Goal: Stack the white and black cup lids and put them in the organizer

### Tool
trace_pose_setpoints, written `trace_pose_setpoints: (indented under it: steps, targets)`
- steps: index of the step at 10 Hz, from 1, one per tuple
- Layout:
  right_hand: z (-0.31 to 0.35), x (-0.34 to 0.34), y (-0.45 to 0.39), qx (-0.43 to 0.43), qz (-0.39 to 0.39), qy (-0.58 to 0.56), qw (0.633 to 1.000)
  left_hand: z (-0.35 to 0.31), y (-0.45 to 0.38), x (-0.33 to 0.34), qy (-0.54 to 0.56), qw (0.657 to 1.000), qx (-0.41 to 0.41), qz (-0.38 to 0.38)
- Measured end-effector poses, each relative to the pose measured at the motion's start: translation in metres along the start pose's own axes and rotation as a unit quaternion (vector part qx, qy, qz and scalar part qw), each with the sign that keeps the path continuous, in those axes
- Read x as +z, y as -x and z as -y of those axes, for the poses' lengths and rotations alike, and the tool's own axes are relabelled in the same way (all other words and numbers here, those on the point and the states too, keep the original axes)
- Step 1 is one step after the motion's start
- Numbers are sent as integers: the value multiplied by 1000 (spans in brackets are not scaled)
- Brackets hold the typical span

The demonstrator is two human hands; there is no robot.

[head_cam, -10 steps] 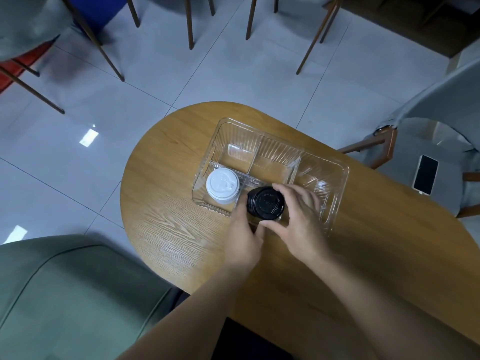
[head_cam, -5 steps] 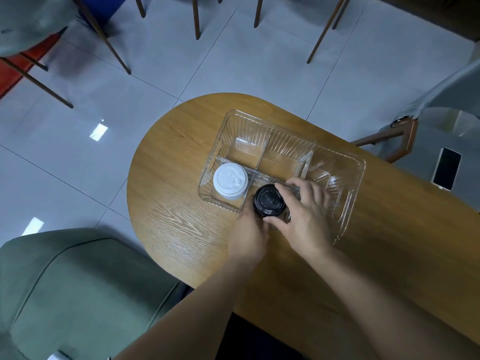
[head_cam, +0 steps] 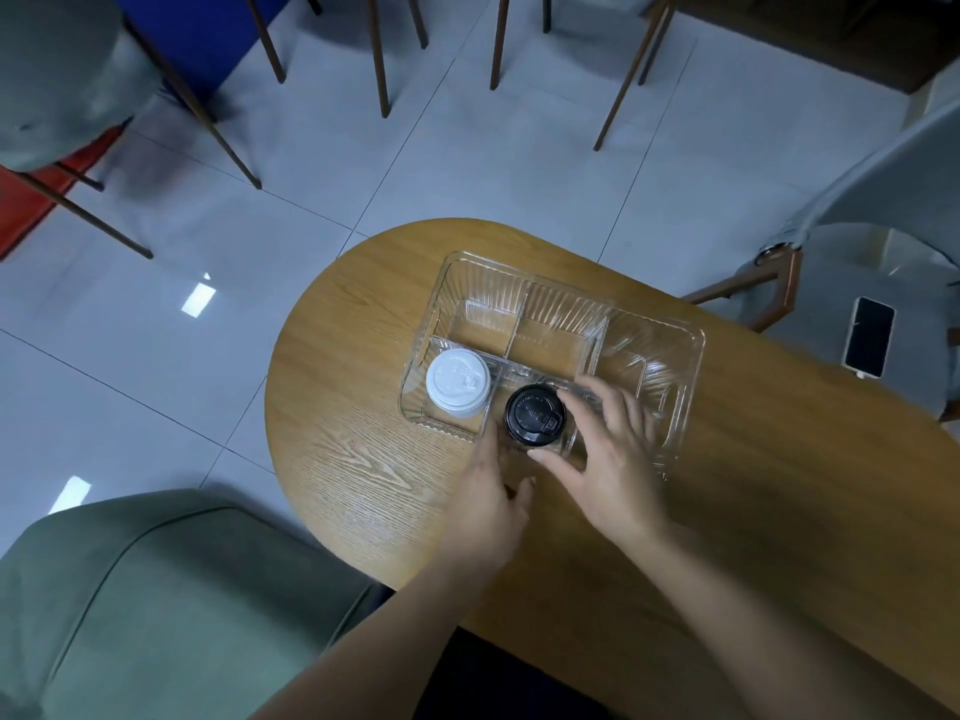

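The surface (head_cam: 779, 511) is matt wood with open grain. The organizer (head_cam: 691, 356) is clear, glossy ribbed plastic. The white lids (head_cam: 458, 383) look smooth and matt, the black lids (head_cam: 535, 414) slightly shiny. Floor tiles (head_cam: 467, 163) are glossy; the chair (head_cam: 156, 605) at lower left is matt cloth.

Wooden table (head_cam: 363, 459), green sofa (head_cam: 156, 589), phone (head_cam: 870, 344) on grey chair (head_cam: 857, 262)

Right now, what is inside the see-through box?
The clear organizer holds a stack of white lids in its near-left compartment and a stack of black lids in the next one. The back compartments look empty. The right hand covers part of the near-right side.
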State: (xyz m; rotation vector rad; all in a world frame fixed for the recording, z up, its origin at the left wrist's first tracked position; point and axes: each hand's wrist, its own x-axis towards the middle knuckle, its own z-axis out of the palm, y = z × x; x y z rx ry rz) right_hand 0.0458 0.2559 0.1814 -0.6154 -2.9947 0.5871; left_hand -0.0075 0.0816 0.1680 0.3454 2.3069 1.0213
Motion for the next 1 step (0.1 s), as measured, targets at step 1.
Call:
trace_pose_setpoints:
  steps: [1]
  targets:
    - [4, -6, 14, 21, -18, -44, 999, 5, 18, -10, 6, 1000, 14, 12]
